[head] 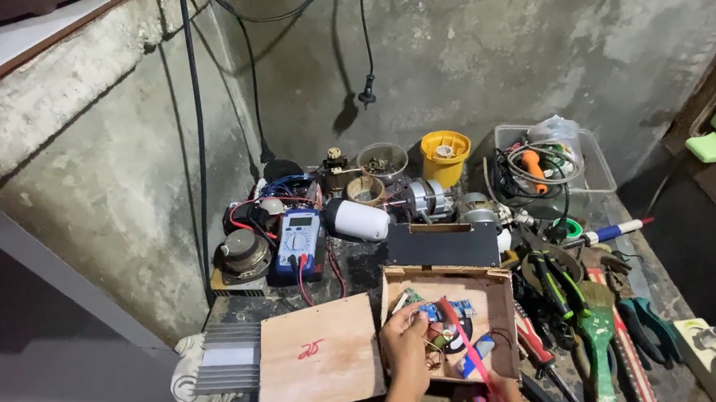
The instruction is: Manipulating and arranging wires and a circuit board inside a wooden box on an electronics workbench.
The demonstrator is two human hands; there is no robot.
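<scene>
My left hand [408, 345] reaches into an open wooden box [494, 298] at the front of a cluttered workbench, its fingers pinching small parts beside a blue circuit board [442, 310]. Only the top of my right hand [509, 399] shows at the bottom edge, and it grips a red-handled tool [467, 340] whose shaft slants up into the box. Wires and small components lie inside the box. A flat plywood panel [315, 356] lies just left of the box.
A blue multimeter [300, 240], a speaker [243, 253], a white cylinder [359, 220], a yellow cup [445, 156] and motors crowd the back. Pliers and screwdrivers [591, 317] lie right. A finned heat sink [225, 358] sits left. Cables hang down the concrete wall.
</scene>
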